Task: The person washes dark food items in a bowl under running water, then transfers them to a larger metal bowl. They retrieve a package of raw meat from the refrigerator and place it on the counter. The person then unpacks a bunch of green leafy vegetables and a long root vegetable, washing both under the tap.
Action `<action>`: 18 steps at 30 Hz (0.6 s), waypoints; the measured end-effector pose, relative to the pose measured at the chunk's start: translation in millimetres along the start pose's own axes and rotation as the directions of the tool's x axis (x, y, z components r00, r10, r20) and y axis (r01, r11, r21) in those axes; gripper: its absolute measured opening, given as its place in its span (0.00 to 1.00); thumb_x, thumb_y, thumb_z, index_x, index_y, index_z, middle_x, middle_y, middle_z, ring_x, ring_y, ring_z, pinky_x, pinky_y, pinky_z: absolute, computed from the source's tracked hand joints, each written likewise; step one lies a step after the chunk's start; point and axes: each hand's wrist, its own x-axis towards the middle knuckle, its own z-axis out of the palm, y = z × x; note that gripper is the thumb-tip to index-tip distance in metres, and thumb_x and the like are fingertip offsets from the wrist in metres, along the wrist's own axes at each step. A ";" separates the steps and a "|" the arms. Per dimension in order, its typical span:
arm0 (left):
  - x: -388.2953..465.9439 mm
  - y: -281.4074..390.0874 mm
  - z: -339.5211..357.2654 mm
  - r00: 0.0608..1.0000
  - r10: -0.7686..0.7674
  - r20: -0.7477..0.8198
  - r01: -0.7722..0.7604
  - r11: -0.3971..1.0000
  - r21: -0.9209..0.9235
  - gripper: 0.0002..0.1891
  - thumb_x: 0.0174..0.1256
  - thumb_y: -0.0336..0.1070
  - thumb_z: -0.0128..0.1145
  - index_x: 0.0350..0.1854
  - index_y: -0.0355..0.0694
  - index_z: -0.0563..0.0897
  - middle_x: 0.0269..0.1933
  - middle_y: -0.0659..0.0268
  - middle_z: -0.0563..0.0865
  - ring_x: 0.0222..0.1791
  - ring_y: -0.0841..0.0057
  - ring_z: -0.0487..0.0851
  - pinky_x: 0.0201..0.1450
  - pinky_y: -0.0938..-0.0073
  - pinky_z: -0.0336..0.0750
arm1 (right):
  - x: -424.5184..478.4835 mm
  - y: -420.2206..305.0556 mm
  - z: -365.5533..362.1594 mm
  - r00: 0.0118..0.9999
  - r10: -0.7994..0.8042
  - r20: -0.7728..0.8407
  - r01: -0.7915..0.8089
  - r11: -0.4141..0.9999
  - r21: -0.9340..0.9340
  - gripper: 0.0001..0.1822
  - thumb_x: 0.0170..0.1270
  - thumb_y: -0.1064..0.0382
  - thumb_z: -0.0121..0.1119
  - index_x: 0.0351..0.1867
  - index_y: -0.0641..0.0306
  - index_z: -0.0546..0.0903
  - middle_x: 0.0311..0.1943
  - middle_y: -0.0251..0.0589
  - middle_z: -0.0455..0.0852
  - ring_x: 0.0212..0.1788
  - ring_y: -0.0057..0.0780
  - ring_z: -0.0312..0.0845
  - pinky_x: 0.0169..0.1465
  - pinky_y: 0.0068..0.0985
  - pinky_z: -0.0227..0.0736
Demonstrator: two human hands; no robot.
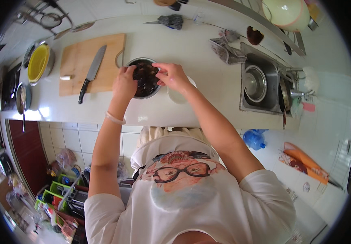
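Observation:
On the white counter before me stands a round metal bowl (147, 97) filled with dark, wet, glossy pieces of food (146, 80). My left hand (124, 81) is over the bowl's left side, its fingertips at the dark pieces. My right hand (171, 75) reaches in from the right, thumb and fingers close together at the pieces; whether it pinches one cannot be told. A pale round dish (180, 95) lies partly under my right wrist. To the left, a kitchen knife (93, 71) with a black handle rests on a wooden cutting board (75, 61), beside a small whitish piece (66, 77).
A yellow basin (38, 63) and a bowl with a spoon (23, 99) stand at the far left. Grey cloths (227, 50) lie near the metal sink (271, 76), which holds a metal bowl (255, 84). A scouring pad (171, 22) sits by the wall.

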 end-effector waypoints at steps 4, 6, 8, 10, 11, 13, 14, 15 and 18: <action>-3.6 9.0 -9.7 0.989 -0.068 0.131 0.079 0.994 -0.079 0.20 0.48 0.28 0.61 0.48 0.43 0.78 0.45 0.59 0.79 0.38 0.62 0.81 0.41 0.65 0.76 | -19.5 78.9 -61.5 0.878 -0.355 -0.322 -0.073 0.565 -0.822 0.20 0.57 0.64 0.59 0.52 0.64 0.76 0.31 0.44 0.85 0.27 0.27 0.83 0.31 0.27 0.78; -4.4 21.0 -5.5 0.985 0.068 0.159 -0.033 0.977 -0.212 0.18 0.49 0.29 0.62 0.47 0.41 0.78 0.43 0.59 0.79 0.32 0.68 0.82 0.37 0.69 0.76 | -41.9 116.4 -71.2 0.939 0.024 -0.344 -0.245 0.748 -0.616 0.19 0.57 0.65 0.56 0.52 0.64 0.75 0.29 0.45 0.85 0.26 0.29 0.83 0.29 0.28 0.79; -5.6 34.0 0.5 0.966 0.142 0.218 -0.074 0.953 -0.293 0.16 0.49 0.28 0.62 0.44 0.39 0.79 0.41 0.59 0.79 0.31 0.68 0.82 0.36 0.70 0.76 | -61.9 135.9 -64.5 0.899 0.298 -0.322 -0.367 0.913 -0.179 0.17 0.58 0.66 0.53 0.51 0.65 0.75 0.28 0.47 0.84 0.23 0.31 0.83 0.26 0.29 0.80; -5.9 41.5 15.2 0.945 0.225 0.238 -0.129 0.923 -0.362 0.15 0.49 0.27 0.62 0.43 0.37 0.80 0.40 0.59 0.80 0.30 0.70 0.82 0.34 0.72 0.76 | -67.7 144.2 -49.5 0.866 0.361 -0.346 -0.321 0.932 0.170 0.17 0.58 0.68 0.49 0.49 0.67 0.75 0.26 0.49 0.83 0.20 0.34 0.82 0.21 0.29 0.80; -7.0 44.7 20.7 0.935 0.268 0.234 -0.157 0.901 -0.405 0.15 0.49 0.27 0.62 0.42 0.37 0.80 0.40 0.58 0.80 0.29 0.70 0.82 0.32 0.73 0.76 | -70.8 146.3 -50.0 0.857 0.345 -0.383 -0.296 0.937 0.183 0.17 0.58 0.69 0.47 0.49 0.68 0.74 0.26 0.50 0.83 0.18 0.35 0.82 0.19 0.29 0.80; -7.3 54.0 28.0 0.912 0.320 0.257 -0.179 0.874 -0.451 0.13 0.50 0.26 0.62 0.41 0.36 0.80 0.39 0.58 0.81 0.28 0.71 0.82 0.31 0.74 0.76 | -84.7 141.8 -66.2 0.837 0.421 -0.350 -0.306 0.890 0.340 0.15 0.57 0.69 0.46 0.46 0.71 0.73 0.25 0.51 0.83 0.18 0.36 0.81 0.20 0.29 0.80; -7.8 62.3 31.0 0.896 0.339 0.287 -0.184 0.871 -0.455 0.13 0.50 0.26 0.62 0.41 0.36 0.80 0.39 0.58 0.81 0.29 0.71 0.83 0.31 0.74 0.76 | -91.1 139.3 -78.7 0.835 0.447 -0.321 -0.303 0.861 0.409 0.15 0.57 0.69 0.46 0.45 0.73 0.73 0.24 0.51 0.83 0.18 0.36 0.81 0.20 0.30 0.79; -9.5 70.9 34.6 0.880 0.354 0.317 -0.186 0.870 -0.457 0.13 0.50 0.26 0.62 0.40 0.36 0.80 0.38 0.58 0.81 0.29 0.71 0.83 0.31 0.74 0.77 | -100.7 136.0 -95.2 0.810 0.473 -0.346 -0.301 0.842 0.448 0.13 0.57 0.69 0.46 0.43 0.74 0.72 0.23 0.52 0.82 0.18 0.36 0.81 0.20 0.30 0.79; -19.0 95.4 50.4 0.828 0.382 0.412 -0.155 0.860 -0.486 0.13 0.51 0.26 0.61 0.41 0.36 0.81 0.38 0.57 0.81 0.30 0.71 0.84 0.32 0.75 0.77 | -135.6 125.2 -156.6 0.769 0.511 -0.383 -0.251 0.793 0.555 0.10 0.57 0.68 0.47 0.36 0.75 0.71 0.22 0.54 0.82 0.17 0.36 0.79 0.19 0.31 0.77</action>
